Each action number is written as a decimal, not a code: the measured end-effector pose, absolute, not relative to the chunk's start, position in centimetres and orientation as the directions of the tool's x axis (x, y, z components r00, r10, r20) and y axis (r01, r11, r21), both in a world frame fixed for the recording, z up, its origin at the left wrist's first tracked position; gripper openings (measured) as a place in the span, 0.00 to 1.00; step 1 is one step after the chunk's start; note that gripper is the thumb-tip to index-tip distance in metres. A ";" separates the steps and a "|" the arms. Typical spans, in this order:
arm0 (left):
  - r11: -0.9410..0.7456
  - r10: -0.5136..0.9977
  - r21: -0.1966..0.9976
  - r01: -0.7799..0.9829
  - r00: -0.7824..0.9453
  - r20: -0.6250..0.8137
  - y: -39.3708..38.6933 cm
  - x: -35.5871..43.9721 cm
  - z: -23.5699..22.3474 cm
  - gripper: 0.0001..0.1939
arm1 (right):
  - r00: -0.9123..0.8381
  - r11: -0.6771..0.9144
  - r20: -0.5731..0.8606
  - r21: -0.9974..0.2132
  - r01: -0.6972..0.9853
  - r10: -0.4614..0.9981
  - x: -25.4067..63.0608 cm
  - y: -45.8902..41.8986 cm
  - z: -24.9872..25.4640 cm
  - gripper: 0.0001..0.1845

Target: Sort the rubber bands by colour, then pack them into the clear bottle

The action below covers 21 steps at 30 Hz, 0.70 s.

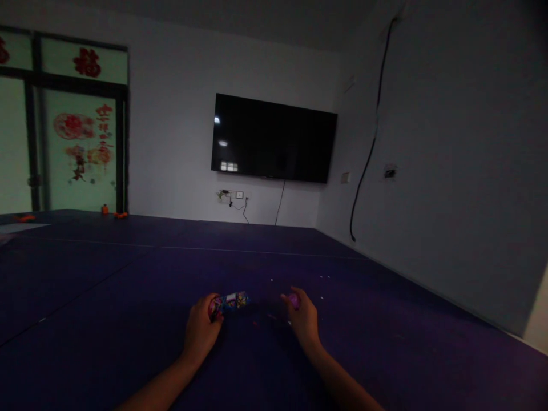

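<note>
My left hand (202, 326) is closed around one end of a colourful patterned tube-shaped packet (231, 301), which points to the right above the dark blue-purple table (141, 354). The packet has blue, pink and yellow print and a pale patch; its exact kind is too dim to tell. Across a gap to the right, my right hand (305, 319) holds a small round purple piece (294, 301) between thumb and fingers. That piece looks like a cap or ball; I cannot tell which. The two held things are apart.
Small white scraps (322, 297) lie beyond my right hand. Orange objects (121, 215) sit at the table's far left edge. A black television (274, 140) hangs on the far wall, and a dark cable (363, 171) runs down the right wall.
</note>
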<state>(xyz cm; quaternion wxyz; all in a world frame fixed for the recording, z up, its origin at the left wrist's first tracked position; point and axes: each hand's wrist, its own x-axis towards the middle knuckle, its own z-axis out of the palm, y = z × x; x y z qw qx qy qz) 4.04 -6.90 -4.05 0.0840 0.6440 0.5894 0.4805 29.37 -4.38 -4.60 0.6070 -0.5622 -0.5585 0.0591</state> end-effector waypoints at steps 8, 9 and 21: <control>-0.298 0.830 0.678 0.672 -0.168 0.531 -7.2 4.2 -3.7 0.19 | 0.345 0.224 0.623 -0.653 0.724 0.702 31.5 -3.7 -5.7 0.18; -0.291 0.833 0.689 0.664 -0.177 0.524 -7.2 4.1 -3.8 0.19 | 0.344 0.212 0.623 -0.645 0.734 0.703 31.6 -3.7 -5.9 0.17; -0.299 0.861 0.770 0.563 -0.188 0.473 -6.1 3.8 -4.7 0.20 | 0.370 0.143 0.628 -0.614 0.776 0.685 32.3 -3.7 -5.6 0.22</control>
